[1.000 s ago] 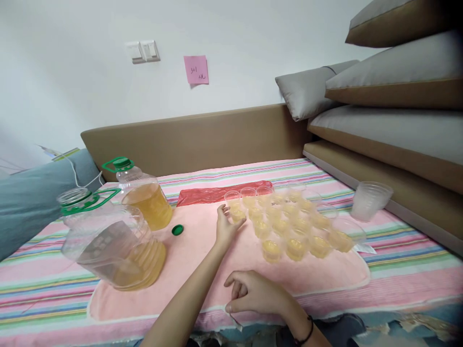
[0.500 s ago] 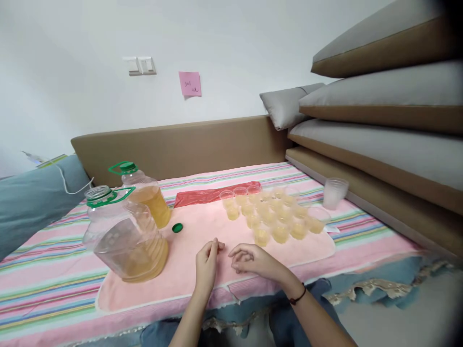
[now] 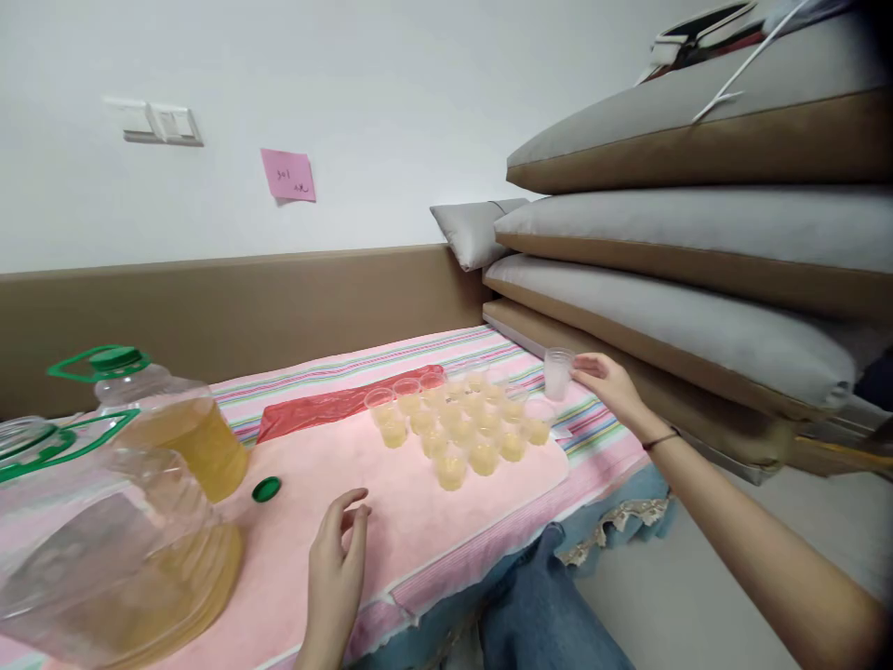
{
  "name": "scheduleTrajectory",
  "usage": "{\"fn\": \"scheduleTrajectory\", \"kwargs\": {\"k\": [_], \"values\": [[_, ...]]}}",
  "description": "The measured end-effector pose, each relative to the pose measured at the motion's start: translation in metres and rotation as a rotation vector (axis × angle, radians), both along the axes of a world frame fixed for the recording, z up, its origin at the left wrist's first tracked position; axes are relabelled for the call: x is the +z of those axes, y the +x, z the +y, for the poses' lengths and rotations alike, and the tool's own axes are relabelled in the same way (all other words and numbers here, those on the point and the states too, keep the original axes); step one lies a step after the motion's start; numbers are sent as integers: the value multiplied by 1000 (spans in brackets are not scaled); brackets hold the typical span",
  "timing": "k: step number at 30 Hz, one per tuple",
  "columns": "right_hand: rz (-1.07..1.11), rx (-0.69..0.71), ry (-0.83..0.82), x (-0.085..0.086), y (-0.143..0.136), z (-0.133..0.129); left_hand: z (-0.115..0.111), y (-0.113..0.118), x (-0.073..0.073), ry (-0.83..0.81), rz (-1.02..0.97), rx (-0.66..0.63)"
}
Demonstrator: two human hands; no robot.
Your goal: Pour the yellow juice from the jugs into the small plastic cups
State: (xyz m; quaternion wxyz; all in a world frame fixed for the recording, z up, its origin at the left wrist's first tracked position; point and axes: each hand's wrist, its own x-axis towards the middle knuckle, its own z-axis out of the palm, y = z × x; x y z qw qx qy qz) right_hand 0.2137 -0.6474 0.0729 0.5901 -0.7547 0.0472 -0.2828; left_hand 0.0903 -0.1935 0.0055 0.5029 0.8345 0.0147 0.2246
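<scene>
While the left hand (image 3: pixel 339 549) was over the mat (image 3: pixel 433 544) at the lower middle of the frame, its fingers loosely bent and apart, it held nothing. The open jug (image 3: pixel 174 577) stood at the lower left with its mouth uncovered, so that hand was best kept from sweeping that way. Just past it on the mat lay the green cap (image 3: pixel 266 489). Around the middle of the frame, the filled cups (image 3: pixel 483 454) stood close together, yellow liquid in each that showed clearly; being thin-walled, they would probably have tipped at a brush. Farther off, right of centre, the stack (image 3: pixel 557 376) stood upright near the right edge of that group, and the right hand (image 3: pixel 606 383) was at its right side, thumb and fingertips against or just beside the wall; whether the grip was closed, one could not tell. Handling it well called for a light pinch, since a hard squeeze would likely have buckled the plastic, and for a straight lift, clear of the neighbouring rims. At the right of the frame, the cushions (image 3: pixel 670 223) rose in a pile.
</scene>
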Motion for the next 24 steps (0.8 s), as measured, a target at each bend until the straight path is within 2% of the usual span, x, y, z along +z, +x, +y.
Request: {"fn": "scheduleTrajectory", "kwargs": {"k": [2,5,12,17,24], "values": [[43,-80,-46,-2,24,-25,1,2,0,25,23,18],[116,-129,-85,-13,51,-45,3,5,-2,53,51,43],[140,-119,-86,-43,96,-55,-1,11,-7,50,89,79],[93,-122,-99,-51,112,-60,-10,11,-2,33,106,108],[28,-126,-133,-52,113,-61,-13,15,-4,58,101,67]]}}
